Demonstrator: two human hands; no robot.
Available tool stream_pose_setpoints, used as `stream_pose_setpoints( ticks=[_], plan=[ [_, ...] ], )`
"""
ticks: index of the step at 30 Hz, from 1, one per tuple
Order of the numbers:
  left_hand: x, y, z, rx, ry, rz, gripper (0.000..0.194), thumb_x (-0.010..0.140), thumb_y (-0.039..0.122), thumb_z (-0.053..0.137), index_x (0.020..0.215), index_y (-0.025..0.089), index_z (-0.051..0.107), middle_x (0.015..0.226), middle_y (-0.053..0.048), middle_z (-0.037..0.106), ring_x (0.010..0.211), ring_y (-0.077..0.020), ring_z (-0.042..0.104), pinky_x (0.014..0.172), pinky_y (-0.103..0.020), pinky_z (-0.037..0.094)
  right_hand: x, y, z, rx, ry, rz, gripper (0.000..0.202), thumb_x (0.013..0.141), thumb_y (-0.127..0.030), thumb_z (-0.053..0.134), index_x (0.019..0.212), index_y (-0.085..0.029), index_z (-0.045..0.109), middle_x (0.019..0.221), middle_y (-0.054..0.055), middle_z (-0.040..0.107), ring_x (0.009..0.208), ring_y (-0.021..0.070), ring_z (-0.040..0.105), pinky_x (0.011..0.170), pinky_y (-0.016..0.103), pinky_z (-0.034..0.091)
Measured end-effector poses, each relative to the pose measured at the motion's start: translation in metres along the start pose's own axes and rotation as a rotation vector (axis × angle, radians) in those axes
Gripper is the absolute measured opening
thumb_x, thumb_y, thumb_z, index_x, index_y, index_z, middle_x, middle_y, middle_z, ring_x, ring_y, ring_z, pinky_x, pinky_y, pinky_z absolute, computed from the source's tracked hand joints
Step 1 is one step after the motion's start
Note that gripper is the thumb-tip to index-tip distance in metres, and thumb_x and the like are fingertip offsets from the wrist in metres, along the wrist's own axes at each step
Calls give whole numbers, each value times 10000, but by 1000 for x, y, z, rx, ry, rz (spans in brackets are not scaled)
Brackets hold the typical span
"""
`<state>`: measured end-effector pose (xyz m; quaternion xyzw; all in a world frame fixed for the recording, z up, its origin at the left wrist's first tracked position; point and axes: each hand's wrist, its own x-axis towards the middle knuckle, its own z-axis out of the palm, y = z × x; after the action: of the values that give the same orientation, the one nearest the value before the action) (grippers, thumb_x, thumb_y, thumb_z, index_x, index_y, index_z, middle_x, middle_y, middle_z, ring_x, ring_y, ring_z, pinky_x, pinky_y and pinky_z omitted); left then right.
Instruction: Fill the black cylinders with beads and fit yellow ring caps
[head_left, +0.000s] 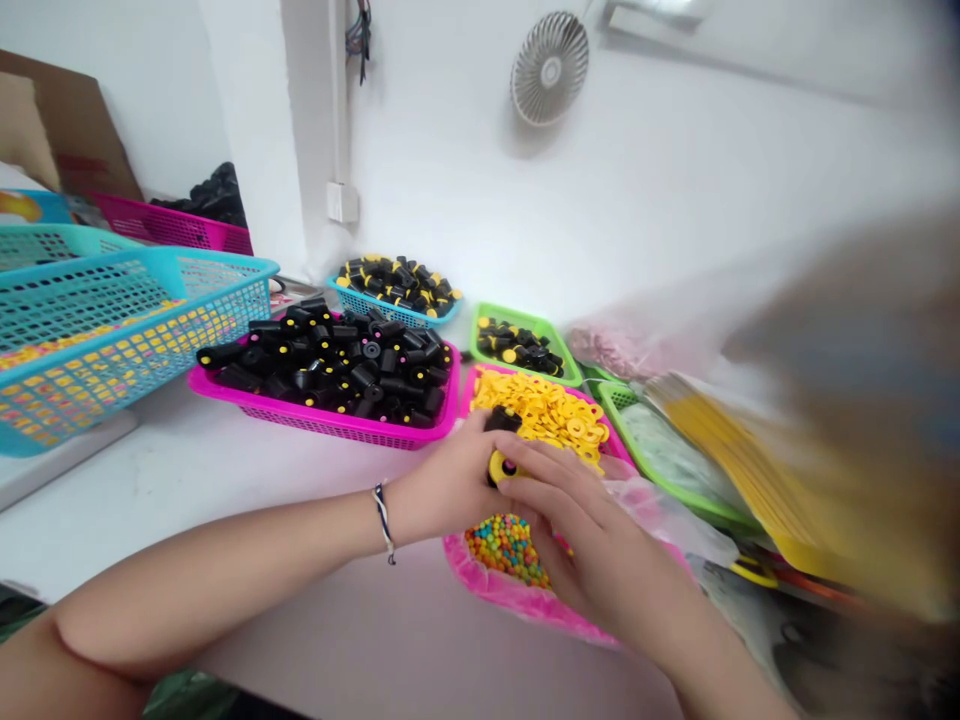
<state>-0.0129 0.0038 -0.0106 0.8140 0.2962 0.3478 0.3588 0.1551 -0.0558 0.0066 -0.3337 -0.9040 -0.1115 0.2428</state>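
Note:
My left hand (446,482), a braided bracelet at its wrist, is closed around a black cylindrical plastic part (501,420). A yellow ring (496,470) sits at the near end of that part, around a dark centre with a pink dot. Fingertips of my right hand (592,530) press against this ring, its fingers bent together. Both hands are above a pink-rimmed basket (525,600) of small multicoloured beads (504,548). Just behind them, a pink basket holds a heap of yellow rings (551,405). My fingers hide part of the black part.
A magenta basket (360,432) of black parts stands left of the hands. Behind are a blue basket (397,308) and a green basket (551,365) of black-and-yellow parts. Large turquoise baskets (225,290) stand far left. Yellow flat packs (720,460) lean at right.

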Motion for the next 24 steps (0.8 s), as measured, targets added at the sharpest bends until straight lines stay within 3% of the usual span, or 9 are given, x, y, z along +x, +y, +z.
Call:
stream_pose_setpoints(
  ticks=[4, 10, 16, 20, 24],
  plan=[
    [0, 5, 0, -2, -25, -15, 236, 700, 190, 635, 936, 192, 648, 973, -38, 586, 905, -208, 506, 835, -354, 459, 0, 1, 8, -68, 85, -5, 473, 851, -58, 494, 1312, -146, 438, 1324, 123, 541, 1269, 196, 459, 1042, 408, 447],
    [-2, 14, -5, 5, -35, -8, 200, 676, 190, 660, 876, 186, 644, 876, -25, 542, 844, -197, 498, 743, -321, 462, -6, 1, 12, -170, 122, -19, 584, 865, -62, 496, 1418, -149, 329, 1384, 107, 486, 1339, 232, 361, 1080, 453, 396],
    [-3, 14, -2, -101, -71, 11, 259, 663, 184, 687, 919, 205, 654, 927, -18, 531, 861, -190, 512, 760, -309, 464, -8, -2, 13, -223, 171, -47, 660, 837, -99, 564, 1439, -159, 300, 1275, 120, 585, 1255, 260, 468, 1012, 485, 452],
    [-6, 16, -5, -150, -123, 6, 348, 605, 261, 781, 926, 205, 660, 937, -11, 492, 847, -180, 513, 735, -294, 466, -13, -1, 5, -228, 209, -81, 693, 833, -190, 609, 1443, -114, 289, 1294, 158, 563, 1256, 281, 470, 1031, 469, 447],
    [-9, 21, -8, -115, -176, 115, 336, 658, 379, 762, 914, 182, 669, 900, -21, 453, 840, -176, 482, 710, -275, 449, -20, 0, -7, -267, 247, -120, 741, 817, -203, 638, 1444, -63, 268, 1273, 173, 580, 1248, 274, 485, 1042, 409, 454]
  ],
)
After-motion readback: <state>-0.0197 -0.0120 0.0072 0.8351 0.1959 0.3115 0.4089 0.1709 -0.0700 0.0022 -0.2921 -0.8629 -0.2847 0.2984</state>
